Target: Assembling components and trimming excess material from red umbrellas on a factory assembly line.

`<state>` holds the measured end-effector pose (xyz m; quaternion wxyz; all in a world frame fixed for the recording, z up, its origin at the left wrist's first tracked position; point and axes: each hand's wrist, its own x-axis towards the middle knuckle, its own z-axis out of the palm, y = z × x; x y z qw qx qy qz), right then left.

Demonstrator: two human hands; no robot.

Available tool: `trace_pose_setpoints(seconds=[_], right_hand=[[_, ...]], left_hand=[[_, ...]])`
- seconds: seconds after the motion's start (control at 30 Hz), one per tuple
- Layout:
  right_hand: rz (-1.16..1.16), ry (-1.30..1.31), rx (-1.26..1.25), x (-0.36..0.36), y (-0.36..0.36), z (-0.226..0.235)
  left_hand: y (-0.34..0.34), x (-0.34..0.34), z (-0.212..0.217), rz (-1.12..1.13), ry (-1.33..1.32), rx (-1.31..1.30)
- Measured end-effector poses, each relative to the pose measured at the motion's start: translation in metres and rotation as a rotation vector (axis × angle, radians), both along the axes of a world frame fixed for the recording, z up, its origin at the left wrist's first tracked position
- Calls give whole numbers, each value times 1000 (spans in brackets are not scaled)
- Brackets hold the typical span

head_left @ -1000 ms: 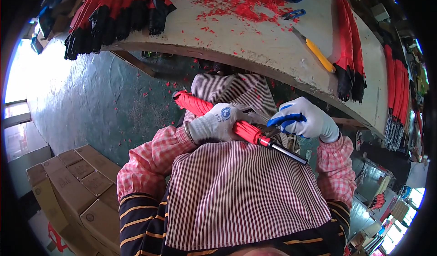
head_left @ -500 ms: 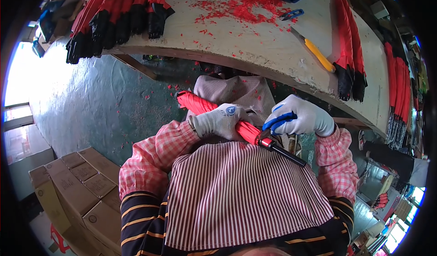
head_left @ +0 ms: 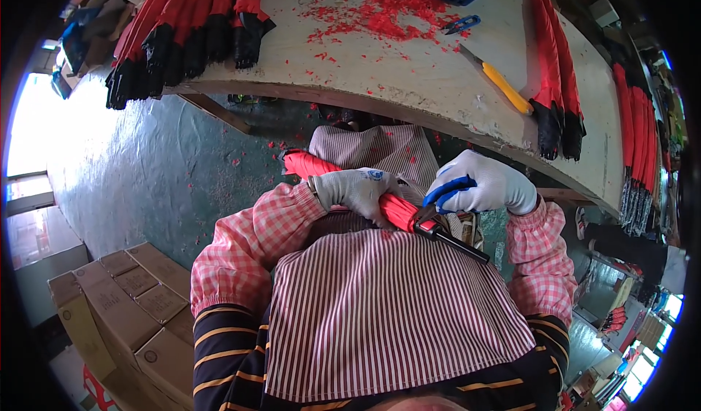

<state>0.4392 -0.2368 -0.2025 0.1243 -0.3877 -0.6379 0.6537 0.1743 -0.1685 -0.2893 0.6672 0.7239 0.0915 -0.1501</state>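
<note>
A furled red umbrella lies slantwise across my lap, its black shaft end pointing to the lower right. My left hand, in a white knit glove, is closed around the red cloth midway along it. Blue-handled snips are gripped in my gloved right hand, the fingers curled over the handle. Their dark tip meets the umbrella at the black collar, where the red cloth ends. Whether the blades are cutting anything there is too small to tell.
Across the pale worktable lie red scraps, a second pair of blue snips and a yellow-handled knife. Furled umbrellas hang over its left edge, more lie right. Cardboard boxes stand lower left.
My left hand has turned slightly on the umbrella, its back tipping away. The snips have shifted a little at the collar, still in my right hand.
</note>
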Motion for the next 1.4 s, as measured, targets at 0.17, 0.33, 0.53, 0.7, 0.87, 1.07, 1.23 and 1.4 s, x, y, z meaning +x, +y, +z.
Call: trace_pose_setpoints(seconds=[0.17,0.33,0.53,0.7,0.87,1.07,1.23,1.4], right_hand=[[-42,-4,138,4,-1,-10],[-598,251,-25,28,-20,-38],[-625,715,-16,8,-45,-50],[-710,480,-51,10,-43,-42],[-664,327,9,10,-23,-19],[-373,143,166,8,16,-5],[-819,-330,795,12,75,-57],[-654,-716,1157,2,157,-99]], left_hand=[[8,6,-12,-75,-6,49],[25,8,-21,-107,-139,-50],[48,10,-29,51,-179,-300],[67,17,-41,-2,61,-537],[61,17,-46,43,31,-506],[57,14,-32,-1,-81,-438],[53,-37,53,256,-79,-547],[74,-55,113,638,28,-970]])
